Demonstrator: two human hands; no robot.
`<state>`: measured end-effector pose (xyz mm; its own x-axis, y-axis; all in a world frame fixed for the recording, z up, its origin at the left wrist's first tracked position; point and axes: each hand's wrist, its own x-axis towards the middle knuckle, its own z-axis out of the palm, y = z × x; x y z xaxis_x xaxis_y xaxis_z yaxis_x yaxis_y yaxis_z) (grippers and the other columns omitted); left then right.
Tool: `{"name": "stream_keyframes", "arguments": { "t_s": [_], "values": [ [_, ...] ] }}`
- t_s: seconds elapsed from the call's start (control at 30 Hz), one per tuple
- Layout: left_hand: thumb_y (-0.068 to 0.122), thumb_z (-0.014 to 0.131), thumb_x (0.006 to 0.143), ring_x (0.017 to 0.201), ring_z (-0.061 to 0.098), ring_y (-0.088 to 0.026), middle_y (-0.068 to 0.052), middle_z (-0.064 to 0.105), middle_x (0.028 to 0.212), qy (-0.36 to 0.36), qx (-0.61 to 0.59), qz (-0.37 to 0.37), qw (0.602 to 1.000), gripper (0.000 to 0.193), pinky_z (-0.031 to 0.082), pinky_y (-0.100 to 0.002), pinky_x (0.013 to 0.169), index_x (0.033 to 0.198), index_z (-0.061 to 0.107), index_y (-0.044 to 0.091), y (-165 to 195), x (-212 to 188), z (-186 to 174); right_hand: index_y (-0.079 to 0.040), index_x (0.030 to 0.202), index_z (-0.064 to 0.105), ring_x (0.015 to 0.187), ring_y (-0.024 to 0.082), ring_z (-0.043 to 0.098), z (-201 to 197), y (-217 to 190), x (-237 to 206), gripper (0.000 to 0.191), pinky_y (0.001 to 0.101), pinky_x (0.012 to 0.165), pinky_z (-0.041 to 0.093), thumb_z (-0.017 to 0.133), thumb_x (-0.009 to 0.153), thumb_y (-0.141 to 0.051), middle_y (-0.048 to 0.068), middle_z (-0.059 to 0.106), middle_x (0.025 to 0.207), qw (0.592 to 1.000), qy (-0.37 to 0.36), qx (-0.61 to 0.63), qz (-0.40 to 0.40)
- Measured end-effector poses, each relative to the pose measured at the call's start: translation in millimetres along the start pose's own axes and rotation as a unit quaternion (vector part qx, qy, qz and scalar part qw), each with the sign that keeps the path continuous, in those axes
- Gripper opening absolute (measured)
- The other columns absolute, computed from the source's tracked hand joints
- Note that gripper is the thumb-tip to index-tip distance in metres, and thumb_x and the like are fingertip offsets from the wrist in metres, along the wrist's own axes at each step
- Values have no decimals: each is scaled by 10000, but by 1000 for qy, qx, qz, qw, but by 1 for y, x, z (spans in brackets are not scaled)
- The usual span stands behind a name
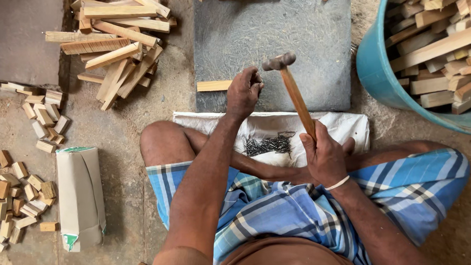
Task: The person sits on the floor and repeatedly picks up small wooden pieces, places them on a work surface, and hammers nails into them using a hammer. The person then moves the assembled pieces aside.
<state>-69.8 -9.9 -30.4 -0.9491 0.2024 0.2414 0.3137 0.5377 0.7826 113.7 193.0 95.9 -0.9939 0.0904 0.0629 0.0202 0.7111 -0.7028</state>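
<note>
Gripping a wooden-handled hammer (292, 87), the right hand (324, 155) holds its head raised just beside the left hand (243, 91), whose fingers pinch closed over one end of a small wood strip (214, 86) on the grey slab (303, 40). Between the hands and the knees, nails (268, 145) lie on a white sack (347, 127). Left of them sit a stick pile (115, 42) and small blocks (10, 197) (many cut short); right, a blue tub (375, 75) holds more sticks (445, 51).

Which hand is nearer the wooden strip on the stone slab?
Left. The left hand rests on the wooden strip; the right hand grips the hammer handle, off to its right.
</note>
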Motion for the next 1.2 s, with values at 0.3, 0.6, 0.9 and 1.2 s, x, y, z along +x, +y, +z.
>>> {"name": "stream_keyframes", "arguments": {
  "t_s": [0.3, 0.6, 0.9, 1.2],
  "values": [
    [116, 804, 909, 913, 683, -280, -64, 722, 988, 4, 19, 6, 1000, 401, 569, -449, 799, 1246, 589, 144, 1, -1, 0, -21, 1237, 544, 659, 372, 682, 5, -2, 9, 332, 486, 541, 530, 569, 1056, -298, 183, 698, 813, 993, -70, -77, 50],
    [-111, 451, 969, 1271, 613, -324, -216, 544, 1443, -38, -127, -13, 991, 731, 546, -421, 1104, 1600, 212, 171, -16, -1, -8, -21, 1147, 517, 587, 327, 582, 7, 26, -9, 289, 444, 484, 471, 506, 1062, -297, 179, 597, 742, 993, 100, 53, -45],
    [-21, 696, 863, 1188, 627, -372, -253, 571, 1279, -120, -36, -8, 992, 593, 523, -440, 1057, 1406, 464, 32, 11, 5, -32, 8, 1176, 499, 731, 452, 624, 29, 35, -12, 311, 552, 611, 479, 563, 1043, -265, 247, 625, 860, 999, 8, -17, 45],
    [73, 702, 1032, 964, 660, -298, -157, 631, 1138, 190, -110, 46, 974, 325, 593, -413, 866, 1302, 523, 47, 56, 30, -77, -90, 1060, 569, 540, 90, 466, 12, 64, -16, 196, 277, 443, 418, 637, 979, -255, -15, 522, 733, 816, -104, 402, 403]
  ]
}}
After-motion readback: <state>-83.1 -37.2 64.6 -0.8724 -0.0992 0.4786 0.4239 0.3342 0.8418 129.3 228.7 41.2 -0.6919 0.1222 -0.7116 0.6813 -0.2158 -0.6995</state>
